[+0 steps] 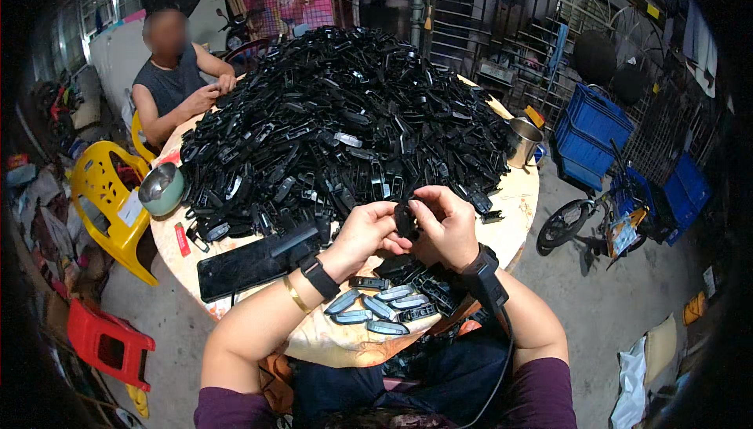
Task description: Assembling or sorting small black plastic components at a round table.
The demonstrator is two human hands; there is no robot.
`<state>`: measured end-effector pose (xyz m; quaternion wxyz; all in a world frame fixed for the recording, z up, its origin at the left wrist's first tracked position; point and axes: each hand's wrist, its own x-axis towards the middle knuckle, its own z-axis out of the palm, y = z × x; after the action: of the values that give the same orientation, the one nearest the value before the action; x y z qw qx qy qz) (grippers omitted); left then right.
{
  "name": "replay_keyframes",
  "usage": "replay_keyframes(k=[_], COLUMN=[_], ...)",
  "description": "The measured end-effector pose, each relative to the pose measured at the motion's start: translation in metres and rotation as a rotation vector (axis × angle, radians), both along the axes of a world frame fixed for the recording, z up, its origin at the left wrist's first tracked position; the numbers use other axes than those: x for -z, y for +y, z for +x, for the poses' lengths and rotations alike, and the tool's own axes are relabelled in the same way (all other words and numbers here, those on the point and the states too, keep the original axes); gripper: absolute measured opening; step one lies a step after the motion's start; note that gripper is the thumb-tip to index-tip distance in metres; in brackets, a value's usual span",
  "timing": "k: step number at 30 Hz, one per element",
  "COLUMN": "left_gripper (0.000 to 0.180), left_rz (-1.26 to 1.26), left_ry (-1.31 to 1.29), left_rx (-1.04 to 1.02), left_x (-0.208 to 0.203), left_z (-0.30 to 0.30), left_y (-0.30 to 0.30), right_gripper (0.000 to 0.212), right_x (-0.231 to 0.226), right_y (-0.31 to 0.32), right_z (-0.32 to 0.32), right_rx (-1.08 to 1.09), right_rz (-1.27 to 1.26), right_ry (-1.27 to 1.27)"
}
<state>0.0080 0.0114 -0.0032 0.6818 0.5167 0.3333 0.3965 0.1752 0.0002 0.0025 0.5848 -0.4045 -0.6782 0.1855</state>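
Left hand (367, 229): pinching black part (405, 219) in front of pile (337, 115), fingers nearly closed
Right hand (452, 229): pinching same part likewise
Metal mug (523, 143): right of pile

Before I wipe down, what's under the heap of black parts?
The heap of black parts rests on a round table, its pale top visible along the sides; anything beneath the middle is covered.

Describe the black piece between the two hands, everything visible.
The black piece is small, longer than wide, with a rounded outline, dark all over and plastic-looking. Its long side runs roughly up and down in the picture. Fingertips of the left hand and right hand pinch it from either side and cover part of its edges. It is held on the wearer's side of the heap of dark parts. Finer details are too small to tell.
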Motion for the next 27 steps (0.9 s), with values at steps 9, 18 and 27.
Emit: replay_keyframes(k=[9,18,27], left_gripper=[0.022,0.020,0.018], left_rz=[0.065,0.150,0.639], left_ry=[0.014,-0.021,0.233], left_rx=[-0.029,-0.129,-0.372], left_x=[0.000,0.006,0.010], left_z=[0.006,0.002,0.002], left_y=[-0.007,-0.001,-0.001], right_gripper=[0.012,0.023,0.026], right_x=[-0.012,-0.005,-0.003], right_y=[-0.004,-0.012,-0.014], right_z=[0.006,0.002,0.000], right_rx=[0.019,-0.124,-0.046], right_rz=[0.087,-0.017,0.040], right_ry=[-0.167,-0.012,-0.099])
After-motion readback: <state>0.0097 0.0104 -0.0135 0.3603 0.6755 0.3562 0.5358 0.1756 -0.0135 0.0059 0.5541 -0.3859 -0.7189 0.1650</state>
